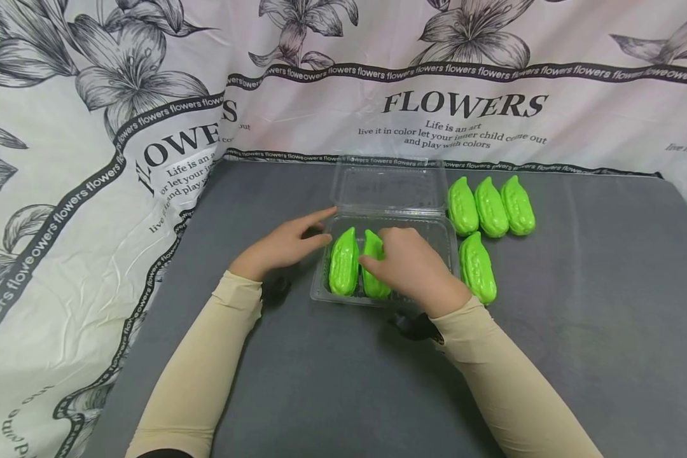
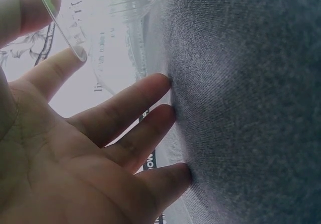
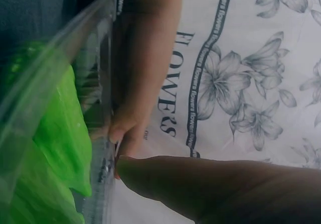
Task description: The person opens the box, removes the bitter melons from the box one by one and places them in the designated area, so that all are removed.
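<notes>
A clear plastic clamshell box (image 1: 349, 299) lies with its lid (image 1: 389, 184) folded back. Two glossy green pieces shaped like bitter melons lie side by side inside: the left one (image 1: 343, 262) and the right one (image 1: 374, 285). My left hand (image 1: 283, 248) is at the box's left side, index finger and thumb near the rim, the other fingers spread in the left wrist view. Over the right melon is my right hand (image 1: 412, 264). Its straight thumb (image 3: 165, 179) appears above the melons in the right wrist view; the other fingertips are hidden there.
Several more green melons stand right of the box: a row of three, including the middle one (image 1: 491, 207), and a nearer one (image 1: 478, 268). A grey cloth (image 1: 320, 381) covers the table. Flower-printed sheets (image 1: 464, 114) hang behind and at the left.
</notes>
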Tool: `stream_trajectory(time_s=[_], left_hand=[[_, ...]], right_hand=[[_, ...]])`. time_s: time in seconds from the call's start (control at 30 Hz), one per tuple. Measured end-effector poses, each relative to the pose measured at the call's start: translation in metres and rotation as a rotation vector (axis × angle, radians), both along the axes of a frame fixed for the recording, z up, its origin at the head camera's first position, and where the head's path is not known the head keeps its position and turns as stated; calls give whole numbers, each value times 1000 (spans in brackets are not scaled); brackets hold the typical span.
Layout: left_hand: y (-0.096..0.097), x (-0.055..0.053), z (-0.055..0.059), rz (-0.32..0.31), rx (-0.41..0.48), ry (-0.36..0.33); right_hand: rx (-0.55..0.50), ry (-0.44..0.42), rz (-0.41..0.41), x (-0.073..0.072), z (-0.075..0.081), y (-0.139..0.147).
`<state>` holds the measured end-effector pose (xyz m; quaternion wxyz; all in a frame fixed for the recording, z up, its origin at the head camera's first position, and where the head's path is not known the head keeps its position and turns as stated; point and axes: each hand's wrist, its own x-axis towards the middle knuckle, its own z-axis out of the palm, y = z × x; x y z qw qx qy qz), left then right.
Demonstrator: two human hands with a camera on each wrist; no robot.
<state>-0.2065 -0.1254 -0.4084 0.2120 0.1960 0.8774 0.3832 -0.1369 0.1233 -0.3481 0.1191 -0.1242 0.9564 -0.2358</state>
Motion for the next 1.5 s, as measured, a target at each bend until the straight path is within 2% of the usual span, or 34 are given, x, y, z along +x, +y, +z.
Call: stream_trajectory(time_s=[0.23, 0.6, 0.9, 1.5], left_hand=[[1, -2, -1, -1, -3, 0], [1, -1, -1, 0, -16, 20], [1, -1, 1, 5, -12, 14], [0, 0, -2, 2, -12, 29]], right_hand=[[24, 29, 0, 1, -4, -1], [58, -21, -11, 1, -10, 2], [101, -40, 28, 2, -15, 3], [47, -59, 28, -2, -17, 11]])
